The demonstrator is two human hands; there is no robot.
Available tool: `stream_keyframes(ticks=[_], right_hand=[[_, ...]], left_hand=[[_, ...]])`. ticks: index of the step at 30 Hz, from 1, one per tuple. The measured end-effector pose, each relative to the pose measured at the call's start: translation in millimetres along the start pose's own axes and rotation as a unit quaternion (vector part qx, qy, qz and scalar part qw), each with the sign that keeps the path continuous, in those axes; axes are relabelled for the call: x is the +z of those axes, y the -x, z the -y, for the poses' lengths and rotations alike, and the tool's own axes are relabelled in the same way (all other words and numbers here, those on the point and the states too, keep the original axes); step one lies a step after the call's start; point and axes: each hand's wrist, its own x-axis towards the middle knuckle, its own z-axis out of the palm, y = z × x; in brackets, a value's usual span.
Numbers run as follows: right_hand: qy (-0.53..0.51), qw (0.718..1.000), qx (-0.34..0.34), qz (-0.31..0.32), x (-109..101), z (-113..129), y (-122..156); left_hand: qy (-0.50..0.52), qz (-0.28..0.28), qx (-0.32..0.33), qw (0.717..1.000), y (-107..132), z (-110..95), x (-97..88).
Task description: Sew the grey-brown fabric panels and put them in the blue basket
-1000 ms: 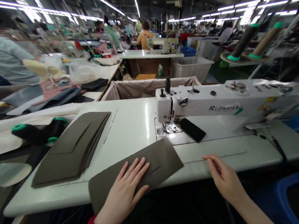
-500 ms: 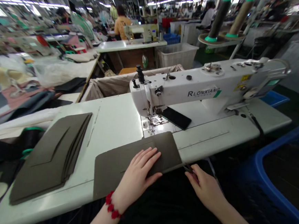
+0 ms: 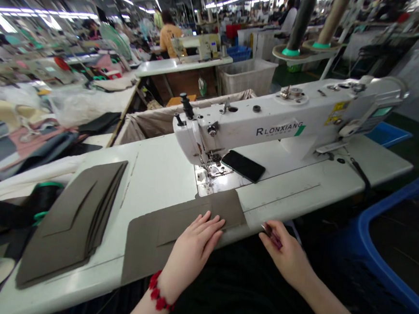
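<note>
My left hand (image 3: 196, 243), with a red beaded bracelet at the wrist, lies flat with its fingers stretched on a grey-brown fabric panel (image 3: 145, 234). The panel rests at the table's front edge, just before the needle area of a white sewing machine (image 3: 241, 123). Off the panel's right corner, my right hand (image 3: 289, 255) is closed around small thread snips (image 3: 274, 236) with a purplish handle, mostly hidden in the palm. On the left of the table lies a stack of similar panels (image 3: 70, 218).
A black phone (image 3: 244, 165) lies by the needle plate. Dark thread cones (image 3: 42, 202) sit at the far left, and a blue basket (image 3: 373, 242) stands at the right. Behind the machine is a cloth-lined bin (image 3: 143, 122). A person in orange (image 3: 170, 35) sits further back.
My right hand with the snips has drawn away from the panel's corner, and the snips have turned inward. The panel has slid slightly left and toward me under my left hand.
</note>
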Motion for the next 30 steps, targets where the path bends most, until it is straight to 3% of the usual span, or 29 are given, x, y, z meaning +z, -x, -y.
stream_keyframes(ticks=[5, 9, 13, 16, 18, 20, 23, 27, 30], right_hand=[[-0.156, 0.985, -0.029, 0.07, 0.8, 42.4, -23.6], [-0.151, 0.984, -0.06, 0.068, 6.2, 75.8, -44.7], [-0.123, 0.988, -0.08, 0.053, 12.4, 89.4, -55.5], [-0.12, 0.988, -0.081, 0.054, 13.8, 91.0, -55.9], [-0.131, 0.986, -0.082, 0.057, 12.7, 89.7, -53.2], [-0.147, 0.982, -0.089, 0.072, 11.0, 85.7, -48.4], [-0.15, 0.98, -0.089, 0.096, 11.4, 73.4, -38.5], [-0.119, 0.987, -0.054, 0.096, 18.3, 54.2, -25.4], [-0.104, 0.988, -0.062, 0.096, 20.5, 48.3, -19.1]], left_hand=[[0.066, 0.0, -0.06, 0.996, -4.6, -9.3, -37.8], [0.102, 0.049, -0.106, 0.988, -8.8, -19.9, -61.1], [0.153, 0.07, -0.123, 0.978, -6.0, -21.9, -73.8], [0.184, 0.093, -0.108, 0.973, -4.9, -4.7, -82.1], [0.159, 0.073, -0.097, 0.98, -4.3, 19.6, -82.8], [0.067, 0.029, -0.106, 0.992, -1.6, 49.0, -76.2], [-0.057, 0.015, -0.126, 0.99, 8.5, 83.2, -56.1], [-0.099, -0.024, -0.118, 0.988, 23.7, 90.6, -42.7], [-0.036, -0.018, -0.154, 0.987, 30.3, 85.3, -59.2]])
